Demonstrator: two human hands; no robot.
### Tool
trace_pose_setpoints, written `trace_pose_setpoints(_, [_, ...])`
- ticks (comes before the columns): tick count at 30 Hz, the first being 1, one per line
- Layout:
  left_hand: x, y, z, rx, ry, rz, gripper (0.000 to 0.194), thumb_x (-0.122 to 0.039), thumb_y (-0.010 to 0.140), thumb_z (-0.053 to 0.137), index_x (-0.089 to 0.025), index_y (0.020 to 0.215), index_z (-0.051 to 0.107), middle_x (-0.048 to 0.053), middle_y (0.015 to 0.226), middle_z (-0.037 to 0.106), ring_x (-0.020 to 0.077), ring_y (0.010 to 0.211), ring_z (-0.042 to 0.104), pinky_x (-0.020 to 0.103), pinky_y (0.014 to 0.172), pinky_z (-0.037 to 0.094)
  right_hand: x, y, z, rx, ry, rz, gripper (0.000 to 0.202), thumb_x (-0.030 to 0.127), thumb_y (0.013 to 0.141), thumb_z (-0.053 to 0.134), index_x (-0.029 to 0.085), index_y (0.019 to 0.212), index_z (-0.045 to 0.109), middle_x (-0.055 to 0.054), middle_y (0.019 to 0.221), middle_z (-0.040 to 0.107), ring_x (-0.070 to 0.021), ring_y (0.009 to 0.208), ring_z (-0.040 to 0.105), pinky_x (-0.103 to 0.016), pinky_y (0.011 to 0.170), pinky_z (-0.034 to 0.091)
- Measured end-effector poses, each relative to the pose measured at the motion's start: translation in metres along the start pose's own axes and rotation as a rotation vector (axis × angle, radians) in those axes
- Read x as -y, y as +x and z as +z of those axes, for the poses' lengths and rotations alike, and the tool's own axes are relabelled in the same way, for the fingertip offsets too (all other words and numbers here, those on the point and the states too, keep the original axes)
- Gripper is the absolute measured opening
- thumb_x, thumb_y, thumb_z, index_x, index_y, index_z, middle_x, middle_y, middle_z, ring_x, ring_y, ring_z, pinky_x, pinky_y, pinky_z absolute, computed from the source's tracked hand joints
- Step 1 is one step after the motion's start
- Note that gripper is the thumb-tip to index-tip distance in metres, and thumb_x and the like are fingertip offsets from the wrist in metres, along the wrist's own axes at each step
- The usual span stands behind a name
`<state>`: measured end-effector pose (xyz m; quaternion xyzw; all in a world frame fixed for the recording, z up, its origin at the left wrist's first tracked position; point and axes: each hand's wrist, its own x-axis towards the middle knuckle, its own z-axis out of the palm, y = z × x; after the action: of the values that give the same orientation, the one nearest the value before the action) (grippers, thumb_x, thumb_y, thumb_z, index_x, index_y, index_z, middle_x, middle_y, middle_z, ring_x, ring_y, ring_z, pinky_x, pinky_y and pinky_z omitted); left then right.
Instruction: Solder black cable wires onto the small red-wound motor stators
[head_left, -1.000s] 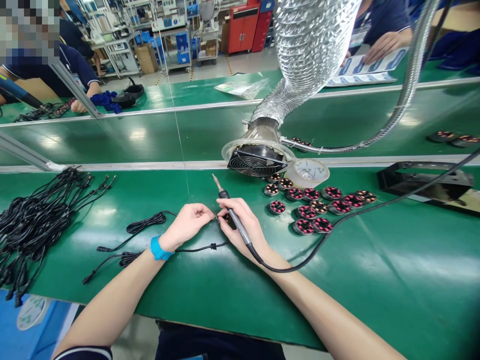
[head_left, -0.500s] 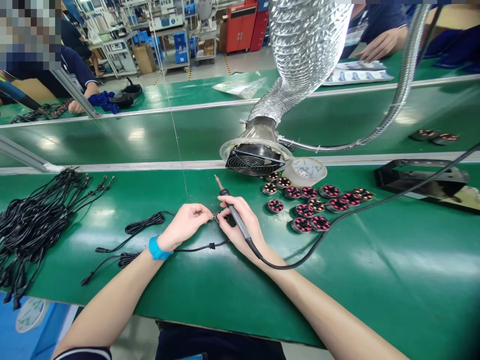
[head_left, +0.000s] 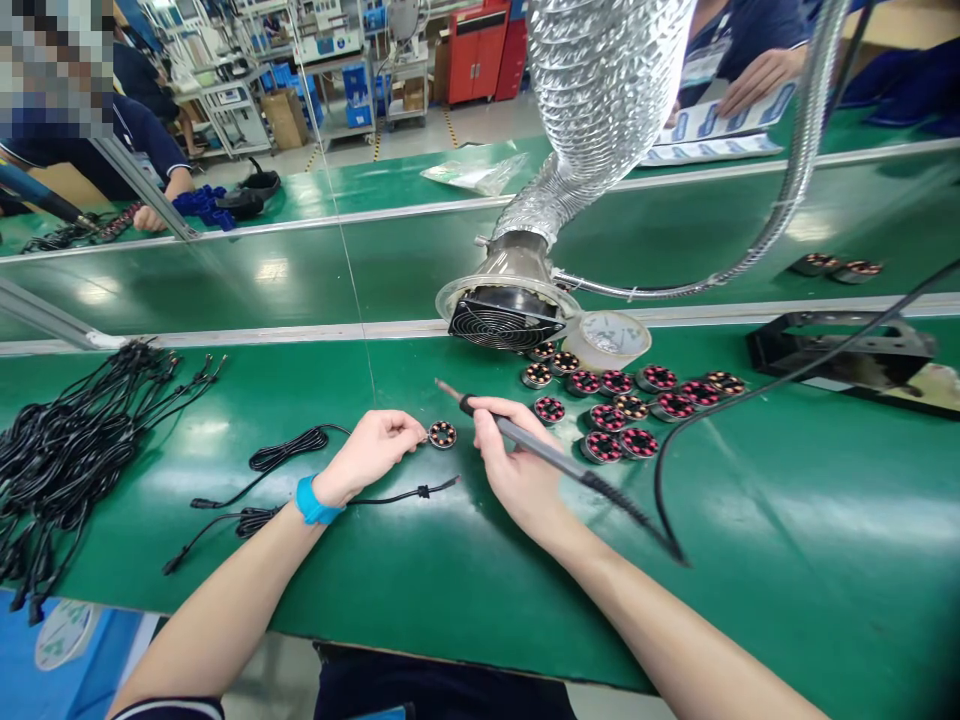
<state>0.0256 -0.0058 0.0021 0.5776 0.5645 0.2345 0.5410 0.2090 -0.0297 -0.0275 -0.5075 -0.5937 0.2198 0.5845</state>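
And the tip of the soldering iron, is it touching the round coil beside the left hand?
Apart: the head view shows green tabletop between the soldering iron's tip and the round coil.

On the green workbench [head_left: 750, 520] lie heaped black cables [head_left: 67, 450], a separate round coil [head_left: 442, 434], clustered coils [head_left: 602, 447] and a tub [head_left: 609, 342].

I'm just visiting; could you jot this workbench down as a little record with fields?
Left hand: thumb and fingertips at the edge of a round coil; exact grip unclear
Right hand: holds a soldering iron like a pen, tip pointing up and left
Bench, left: heap of black cables
Bench, right: cluster of coils, reddish and copper-coloured
Overhead: silver duct ending in a fan
Across: another person's hand on printed sheets
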Motion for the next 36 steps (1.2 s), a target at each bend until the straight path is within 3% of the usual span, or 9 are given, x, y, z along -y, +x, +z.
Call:
trace_pose_setpoints(7, [-0.002, 0.0, 0.0, 0.004, -0.016, -0.024, 0.028, -0.041, 0.078, 0.062, -0.014, 0.077, 0.066, -0.003, 0.063, 0.051, 0.0089, 0.055, 0.04, 0.023, 0.051, 0.028, -0.002, -0.008, -0.008, -0.038, -0.013, -0.229, 0.019, 0.022, 0.091, 0.054, 0.021, 0.078, 0.067, -0.001, 0.068, 0.071, -0.0164, 0.058, 0.068, -0.029, 0.057, 0.054])
trace_pose_setpoints(13, [-0.004, -0.001, 0.0, 0.001, -0.019, -0.031, 0.028, -0.041, 0.078, 0.062, -0.013, 0.075, 0.064, -0.003, 0.061, 0.05, 0.0087, 0.055, 0.04, 0.023, 0.051, 0.028, 0.007, -0.005, -0.009, -0.014, -0.043, -0.282, 0.019, 0.018, 0.089, 0.054, 0.022, 0.075, 0.066, 0.0, 0.068, 0.073, -0.0152, 0.055, 0.067, -0.027, 0.055, 0.053])
trace_pose_setpoints(36, [-0.002, -0.001, -0.001, 0.013, 0.012, -0.002, 0.026, -0.039, 0.082, 0.061, -0.014, 0.079, 0.067, -0.001, 0.066, 0.054, 0.0093, 0.058, 0.042, 0.022, 0.053, 0.031, -0.001, -0.009, -0.007, -0.043, 0.087, -0.111, 0.019, 0.026, 0.092, 0.054, 0.021, 0.079, 0.067, -0.001, 0.065, 0.069, -0.0184, 0.061, 0.069, -0.03, 0.056, 0.055])
